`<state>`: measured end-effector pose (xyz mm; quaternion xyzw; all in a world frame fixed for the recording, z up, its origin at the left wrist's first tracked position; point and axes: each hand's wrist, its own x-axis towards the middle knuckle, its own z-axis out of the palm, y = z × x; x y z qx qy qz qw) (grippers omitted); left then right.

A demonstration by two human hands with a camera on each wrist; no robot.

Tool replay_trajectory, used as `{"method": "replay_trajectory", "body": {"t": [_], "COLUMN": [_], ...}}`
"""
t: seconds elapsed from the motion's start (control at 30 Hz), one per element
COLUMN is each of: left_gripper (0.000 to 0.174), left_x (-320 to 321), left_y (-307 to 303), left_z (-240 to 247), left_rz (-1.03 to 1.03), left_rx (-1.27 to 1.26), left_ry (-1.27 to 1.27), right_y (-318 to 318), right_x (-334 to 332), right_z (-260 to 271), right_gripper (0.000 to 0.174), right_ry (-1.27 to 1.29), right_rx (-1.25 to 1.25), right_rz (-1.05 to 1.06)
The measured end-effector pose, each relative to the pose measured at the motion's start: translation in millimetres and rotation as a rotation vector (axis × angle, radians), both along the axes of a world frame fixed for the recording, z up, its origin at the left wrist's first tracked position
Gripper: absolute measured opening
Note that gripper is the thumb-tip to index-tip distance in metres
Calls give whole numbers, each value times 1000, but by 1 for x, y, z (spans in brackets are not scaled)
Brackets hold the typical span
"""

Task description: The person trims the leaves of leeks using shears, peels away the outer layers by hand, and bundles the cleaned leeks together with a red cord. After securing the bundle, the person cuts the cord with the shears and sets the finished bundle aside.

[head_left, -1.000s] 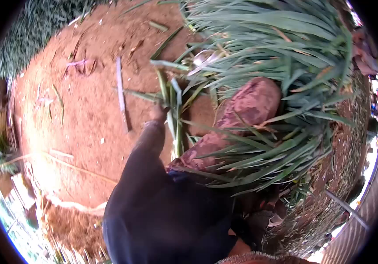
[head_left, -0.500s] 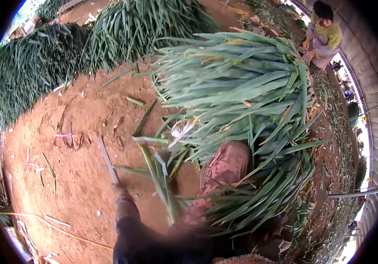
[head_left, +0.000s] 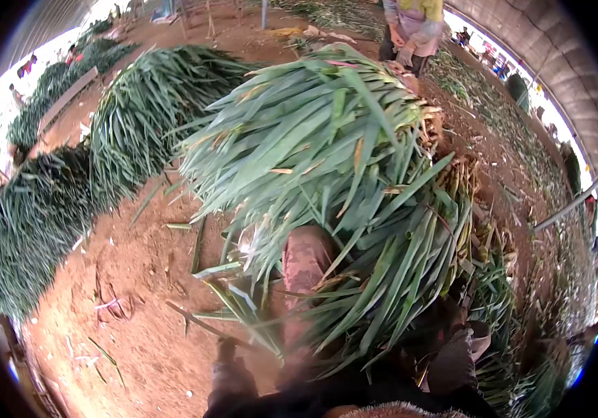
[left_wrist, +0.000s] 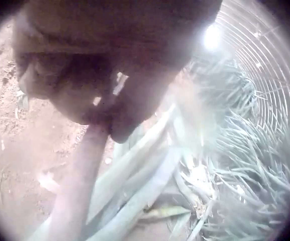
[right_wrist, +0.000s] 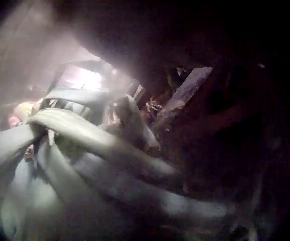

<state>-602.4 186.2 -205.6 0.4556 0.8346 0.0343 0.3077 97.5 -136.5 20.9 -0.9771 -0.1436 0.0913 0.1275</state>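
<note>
A person in yellow is cut off by the head view's upper edge. A slanting pole is seen at right below a curved roof, and a long board at upper left.

At bottom, left of centre, my left hand grips a thin strip; long green leaves fill the middle, below another person.

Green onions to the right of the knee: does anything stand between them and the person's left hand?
Yes, the leg in patterned cloth stands between the left hand and the green onions.
</note>
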Motion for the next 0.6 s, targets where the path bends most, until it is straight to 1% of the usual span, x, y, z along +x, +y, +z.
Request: {"method": "replay_trajectory", "body": {"t": [0.1, 0.2, 0.27, 0.3, 0.33, 0.37, 0.43, 0.47, 0.5, 0.53, 0.57, 0.6], "left_gripper": [20, 20, 19, 19, 19, 19, 19, 19, 19, 16, 16, 15], "left_x": [-1, -1, 8, 18, 32, 51, 106, 145, 187, 245, 300, 343], "left_y": [25, 64, 91, 103, 115, 126, 134, 131, 120, 98, 75, 55], "left_z": [37, 91, 157, 197, 242, 287, 379, 421, 462, 499, 521, 534], "left_rz": [-7, -59, -130, -195, -277, -368, -599, -732, -843, -925, -1007, -1087], "left_rx": [86, 185, 270, 315, 359, 398, 464, 490, 507, 502, 499, 300], "left_ry": [-178, -382, -521, -589, -661, -732, -870, -936, -950, -955, -965, -998], "right_y": [-9, -31, -38, -31, -14, 3, 27, 39, 62, 73, 85, 93], "right_x": [5, 6, -1, -6, -13, -21, -41, -51, -78, -99, -120, -136], "right_z": [-3, -8, 3, 21, 53, 85, 115, 131, 176, 179, 190, 192], "right_gripper": [62, 64, 65, 65, 66, 68, 47, 37, 36, 37, 49, 77], "right_ry": [-11, -98, -246, -306, -268, -240, 62, 234, 374, 458, 542, 567], "right_rx": [24, 32, 55, 132, 297, 467, 1003, 1243, 1294, 1314, 1341, 1370], "right_rz": [15, 36, 18, -50, -118, -184, -79, -55, 49, 160, 370, 545]}}
